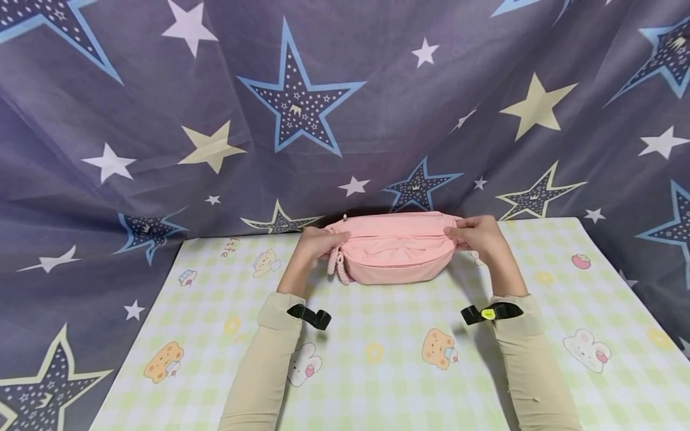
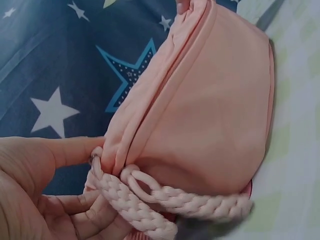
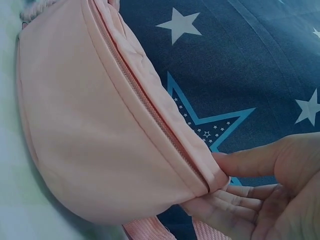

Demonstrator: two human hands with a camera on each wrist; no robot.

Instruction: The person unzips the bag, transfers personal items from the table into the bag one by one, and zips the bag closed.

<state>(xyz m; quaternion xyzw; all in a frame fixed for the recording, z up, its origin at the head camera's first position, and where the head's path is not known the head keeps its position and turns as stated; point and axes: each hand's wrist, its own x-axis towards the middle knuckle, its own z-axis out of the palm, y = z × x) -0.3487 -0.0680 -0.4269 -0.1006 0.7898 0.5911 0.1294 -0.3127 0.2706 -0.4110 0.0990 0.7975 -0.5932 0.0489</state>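
A pink waist bag (image 1: 399, 257) is held at the back of the table, its front side facing me. My left hand (image 1: 318, 242) pinches its left end, thumb in front. Close to those fingers hang two braided zipper pulls (image 2: 135, 205), seen large in the left wrist view. At the opposite end my right hand (image 1: 480, 233) grips the corner between thumb and fingers. The right wrist view shows a closed zipper (image 3: 150, 115) along the bag's upper edge. Below that corner hangs a pink webbing strap (image 3: 150, 229), partly hidden by the bag.
A green-and-white checked cloth (image 1: 388, 383) with cartoon animals covers the table. Directly behind the table's far edge hangs a dark star-patterned curtain (image 1: 377, 120). Black camera straps (image 1: 309, 315) circle both sleeved wrists.
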